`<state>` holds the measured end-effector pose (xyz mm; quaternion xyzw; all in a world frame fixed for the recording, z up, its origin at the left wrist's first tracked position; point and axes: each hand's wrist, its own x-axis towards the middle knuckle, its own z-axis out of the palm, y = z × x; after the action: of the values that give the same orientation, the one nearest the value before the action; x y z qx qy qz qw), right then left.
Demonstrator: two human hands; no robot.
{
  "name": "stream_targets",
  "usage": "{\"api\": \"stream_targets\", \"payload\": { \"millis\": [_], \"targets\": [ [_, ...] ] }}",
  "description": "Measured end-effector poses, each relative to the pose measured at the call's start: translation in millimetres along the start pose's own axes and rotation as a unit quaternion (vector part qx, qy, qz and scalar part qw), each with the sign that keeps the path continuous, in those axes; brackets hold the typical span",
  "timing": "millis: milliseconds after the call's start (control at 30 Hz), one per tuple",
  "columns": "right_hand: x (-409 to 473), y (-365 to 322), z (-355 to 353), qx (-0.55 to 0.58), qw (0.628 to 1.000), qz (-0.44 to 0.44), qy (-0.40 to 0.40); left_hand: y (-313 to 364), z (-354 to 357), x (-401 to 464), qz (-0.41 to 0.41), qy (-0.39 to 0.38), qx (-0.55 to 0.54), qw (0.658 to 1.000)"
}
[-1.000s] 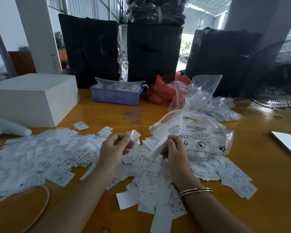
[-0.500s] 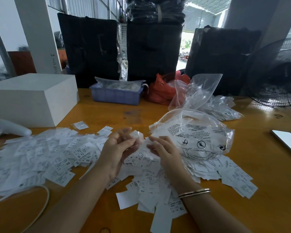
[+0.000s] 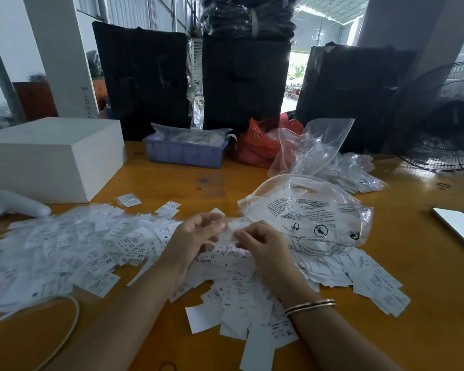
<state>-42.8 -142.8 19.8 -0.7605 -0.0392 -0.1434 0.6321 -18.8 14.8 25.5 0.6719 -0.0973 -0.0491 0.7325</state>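
Curled left hand (image 3: 196,238) and right hand (image 3: 264,246) apparently pinch one blurred label (image 3: 232,226) (pile (image 3: 239,290) at 6 o'clock); a slack grip risks losing it there.

Two hands (image 3: 196,238) (image 3: 264,246), one white box (image 3: 51,156), one phone (image 3: 458,227).

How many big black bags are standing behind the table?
3 black bags: left one, middle one, right one by the fan. More may be hidden behind.
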Motion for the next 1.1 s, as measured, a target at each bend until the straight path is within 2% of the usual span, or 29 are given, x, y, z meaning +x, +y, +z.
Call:
{"api": "stream_targets", "payload": {
  "millis": [67, 133, 167, 300, 367, 667, 833, 1100],
  "targets": [
    [-1, 0, 1, -0.064, 0.997, -0.033, 0.007, 0, 1, -2, -0.014, -0.014, 0.047, 0.999],
    [-2, -1, 3, -0.082, 0.995, -0.049, 0.001, -1, 4, -3, -0.011, 0.005, 0.078, 0.997],
    [-3, 0, 3, -0.058, 0.997, -0.044, 0.000, -2, 5, -3, -0.010, 0.023, 0.074, 0.997],
    [1, 3, -5, 0.173, 0.985, 0.005, 0.012, -1, 1, 2, -0.021, 0.073, 0.017, 0.997],
    [4, 5, -10, 0.218, 0.976, 0.001, 0.024, -1, -1, 3, -0.032, 0.082, 0.009, 0.996],
    [0, -1, -15, 0.193, 0.975, -0.108, 0.000, -2, -3, 3, -0.031, 0.040, 0.019, 0.999],
    [-1, -7, -17, 0.099, 0.975, -0.197, 0.013, -3, -5, 6, -0.042, 0.041, 0.000, 0.998],
    [-2, -5, -13, 0.027, 0.977, -0.213, -0.009, -2, -2, 6, -0.061, 0.051, 0.012, 0.997]
  ]
}}
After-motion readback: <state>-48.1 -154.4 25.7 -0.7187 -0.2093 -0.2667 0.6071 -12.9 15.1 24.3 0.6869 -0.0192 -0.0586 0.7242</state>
